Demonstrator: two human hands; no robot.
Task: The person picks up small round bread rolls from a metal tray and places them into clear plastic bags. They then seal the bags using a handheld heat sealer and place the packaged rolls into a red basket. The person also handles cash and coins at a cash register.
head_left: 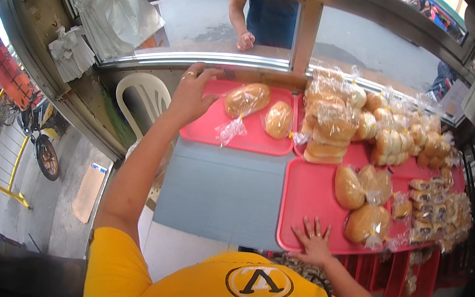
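Stretched out over the far left corner of the upper red tray (pixel 197 131), my left hand (pixel 194 93) has its thumb and fingers apart, with a ring on one finger. Nothing shows in its grasp. Two plastic-wrapped loaves lie on that tray: a long bread loaf (pixel 248 99) and a smaller bun (pixel 278 120). My right hand (pixel 313 243) rests with fingers spread on the left edge of the lower red tray (pixel 303 191). Near its fingertips sits a round wrapped loaf (pixel 366 224), and farther up are two more wrapped buns (pixel 349 187).
Piled wrapped breads (pixel 332 121) fill the right side, with dark-filled rolls (pixel 437 210) nearer me. A grey ribbed mat (pixel 218 182) lies left of the trays. Beyond the window a person (pixel 273 18) stands. White plastic bags (pixel 111 19) hang upper left, above a plastic chair (pixel 142 98).
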